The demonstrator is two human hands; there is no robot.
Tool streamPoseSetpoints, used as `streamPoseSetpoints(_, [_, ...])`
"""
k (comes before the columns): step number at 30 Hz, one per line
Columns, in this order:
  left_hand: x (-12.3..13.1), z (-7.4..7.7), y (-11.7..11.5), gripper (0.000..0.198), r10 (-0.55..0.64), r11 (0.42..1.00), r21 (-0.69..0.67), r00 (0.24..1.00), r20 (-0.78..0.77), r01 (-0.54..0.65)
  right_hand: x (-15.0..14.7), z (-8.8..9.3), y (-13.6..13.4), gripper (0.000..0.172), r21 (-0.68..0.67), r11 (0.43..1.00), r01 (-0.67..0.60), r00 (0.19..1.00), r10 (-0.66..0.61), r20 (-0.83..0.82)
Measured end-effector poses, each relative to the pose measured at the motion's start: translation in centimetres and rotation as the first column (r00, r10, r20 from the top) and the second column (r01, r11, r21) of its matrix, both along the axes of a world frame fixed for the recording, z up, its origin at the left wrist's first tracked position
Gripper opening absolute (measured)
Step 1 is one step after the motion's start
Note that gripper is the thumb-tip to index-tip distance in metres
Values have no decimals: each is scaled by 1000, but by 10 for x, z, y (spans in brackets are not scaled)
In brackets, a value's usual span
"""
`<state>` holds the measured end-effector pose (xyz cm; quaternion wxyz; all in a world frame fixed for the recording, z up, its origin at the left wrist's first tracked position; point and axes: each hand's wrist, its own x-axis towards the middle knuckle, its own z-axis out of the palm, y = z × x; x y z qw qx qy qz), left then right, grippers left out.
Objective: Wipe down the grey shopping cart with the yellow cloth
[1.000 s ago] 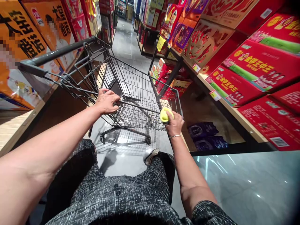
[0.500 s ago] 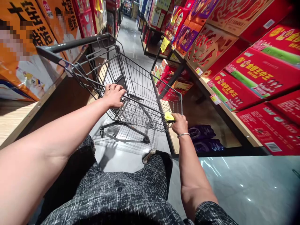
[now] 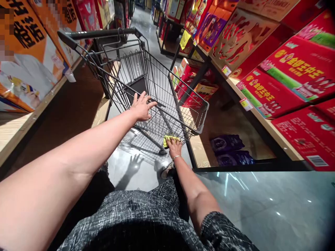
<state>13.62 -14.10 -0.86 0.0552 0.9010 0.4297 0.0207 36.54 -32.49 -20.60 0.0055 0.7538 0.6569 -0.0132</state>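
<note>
Yellow cloth [image 3: 166, 141] (partly covered) lies beneath the right hand [image 3: 175, 147].

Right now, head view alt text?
Someone's right hand holds a yellow cloth beside a shopping cart in a store aisle; the left hand is spread over the cart's near side. Red boxes stand right, orange packs left.

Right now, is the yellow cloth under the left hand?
No, the yellow cloth is under the right hand, while the left hand is apart from it, fingers spread.
</note>
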Motion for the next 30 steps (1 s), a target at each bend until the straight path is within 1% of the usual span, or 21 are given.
streamPoseSetpoints(2, [-1,0,7,72,-2,1000,-17,1000,10,2,-1,-18,-3,50,-125,992,33,999,-32,5])
streamPoseSetpoints(3, [-2,0,10,72,0,1000,-26,1000,22,1,-1,-21,-4,50,-150,988,37,999,-37,5])
streamPoseSetpoints(4, [-2,0,12,71,2,999,-37,999,38,0,-1,-19,-4,50,-146,989,31,1000,-31,4])
streamPoseSetpoints(5, [-2,-1,14,70,4,999,-47,998,57,-1,1,-13,-5,50,-114,993,15,1000,-15,4])
streamPoseSetpoints(6, [-2,-1,15,68,4,998,-55,997,76,0,3,-4,-5,50,-52,999,-5,1000,5,7])
streamPoseSetpoints(8, [-2,-3,18,65,1,998,-62,994,111,5,11,22,-6,50,140,990,-30,999,25,35])
streamPoseSetpoints(9, [-3,-4,20,64,-1,998,-61,992,125,9,16,36,-6,51,255,966,-30,998,17,55])
streamPoseSetpoints(11, [-5,-6,23,60,-11,998,-54,989,148,19,25,60,-8,51,450,893,-9,996,-34,87])
streamPoseSetpoints(12, [-7,-8,25,59,-16,998,-49,988,154,24,28,66,-10,51,510,860,5,994,-61,93])
streamPoseSetpoints(13, [-10,-9,27,59,-20,999,-45,988,156,27,30,69,-12,51,538,843,15,993,-77,94])
streamPoseSetpoints(14, [-13,-10,29,58,-21,999,-42,988,152,28,29,67,-14,50,533,846,20,993,-80,90])
streamPoseSetpoints(15, [-17,-11,31,58,-23,999,-40,989,144,29,27,61,-17,49,498,867,26,994,-76,80])
streamPoseSetpoints(17, [-25,-11,34,58,-24,999,-38,992,123,29,15,44,-24,50,362,932,31,998,-50,45])
streamPoseSetpoints(19, [-32,-10,36,58,-23,999,-46,994,104,28,-1,30,-33,53,234,972,18,1000,-16,-10])
streamPoseSetpoints(20, [-35,-8,37,57,-17,998,-54,995,98,23,-10,28,-38,54,205,979,1,999,7,-38])
streamPoseSetpoints(21, [-38,-6,37,56,-14,998,-62,995,96,20,-17,32,-43,56,210,977,-22,997,36,-62])
streamPoseSetpoints(23, [-38,-1,35,55,-13,997,-77,995,100,21,-27,52,-50,57,301,951,-69,991,100,-88])
streamPoseSetpoints(25, [-33,5,32,55,1,996,-85,996,92,7,-28,83,-50,57,422,902,-91,987,139,-82])
streamPoseSetpoints(26, [-29,8,29,56,17,996,-87,997,78,-10,-25,100,-48,58,471,878,-83,988,134,-75])
streamPoseSetpoints(28, [-19,11,20,58,58,995,-81,997,42,-54,-14,129,-39,62,521,853,-24,995,73,-74])
streamPoseSetpoints(30, [-10,11,9,60,73,996,-61,997,8,-72,2,148,-25,66,502,863,58,995,-9,-99])
